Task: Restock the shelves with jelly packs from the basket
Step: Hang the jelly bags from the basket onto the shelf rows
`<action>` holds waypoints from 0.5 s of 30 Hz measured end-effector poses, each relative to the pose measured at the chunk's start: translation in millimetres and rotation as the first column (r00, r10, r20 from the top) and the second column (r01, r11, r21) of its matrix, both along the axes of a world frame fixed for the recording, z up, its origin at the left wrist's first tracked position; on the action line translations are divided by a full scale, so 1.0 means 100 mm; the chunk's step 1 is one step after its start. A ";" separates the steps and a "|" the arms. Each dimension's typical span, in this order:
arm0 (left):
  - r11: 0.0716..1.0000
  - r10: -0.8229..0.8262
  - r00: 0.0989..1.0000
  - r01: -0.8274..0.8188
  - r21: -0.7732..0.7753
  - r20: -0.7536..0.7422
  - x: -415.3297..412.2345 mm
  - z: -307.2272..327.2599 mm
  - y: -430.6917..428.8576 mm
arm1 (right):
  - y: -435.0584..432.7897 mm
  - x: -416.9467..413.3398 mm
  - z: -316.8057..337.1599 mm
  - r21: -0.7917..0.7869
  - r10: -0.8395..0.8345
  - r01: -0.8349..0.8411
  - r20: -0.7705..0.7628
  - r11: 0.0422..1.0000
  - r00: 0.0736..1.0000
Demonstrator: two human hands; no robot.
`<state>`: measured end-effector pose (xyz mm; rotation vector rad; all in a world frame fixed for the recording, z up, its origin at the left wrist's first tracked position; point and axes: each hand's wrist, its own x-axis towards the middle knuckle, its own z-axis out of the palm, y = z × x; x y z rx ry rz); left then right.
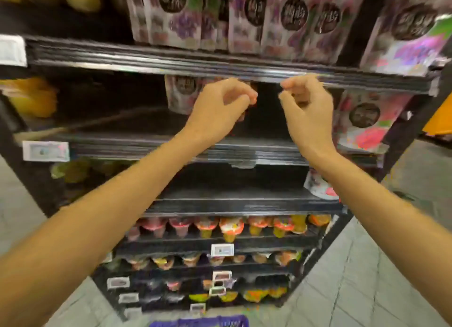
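Note:
Both my hands are raised in front of the second shelf. My left hand has its fingers curled toward the thumb, and a reddish bit of something shows behind its fingertips; blur hides whether it grips that. A purple-and-white jelly pack stands just left of it. My right hand has its fingers loosely curled, thumb and forefinger apart, with nothing in them. Another jelly pack with pink print stands to its right. A dark gap lies between the two hands. The rim of the blue basket shows at the bottom edge.
The top shelf carries a row of purple jelly packs. Yellow bags sit at the left. One pack lies on the third shelf. Lower shelves hold several jelly cups and price tags. Tiled floor lies to the right.

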<state>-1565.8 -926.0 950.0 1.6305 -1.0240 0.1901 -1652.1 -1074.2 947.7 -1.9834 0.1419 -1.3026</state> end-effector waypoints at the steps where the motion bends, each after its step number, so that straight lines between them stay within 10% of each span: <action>1: 0.999 -0.013 0.996 0.017 0.041 -0.087 -0.01 -0.28 0.10 | 0.06 -0.03 -0.32 0.046 0.011 -0.008 -0.055 0.999 0.998; 8: 0.972 0.107 0.681 0.082 0.220 -0.724 -0.24 -2.75 0.86 | 0.52 -0.50 -2.86 0.372 0.122 0.104 -0.536 0.922 0.835; 15: 0.845 0.413 0.431 0.146 0.514 -0.802 -0.84 -5.25 1.51 | 0.82 -1.01 -5.22 0.422 0.210 0.354 -0.837 0.835 0.505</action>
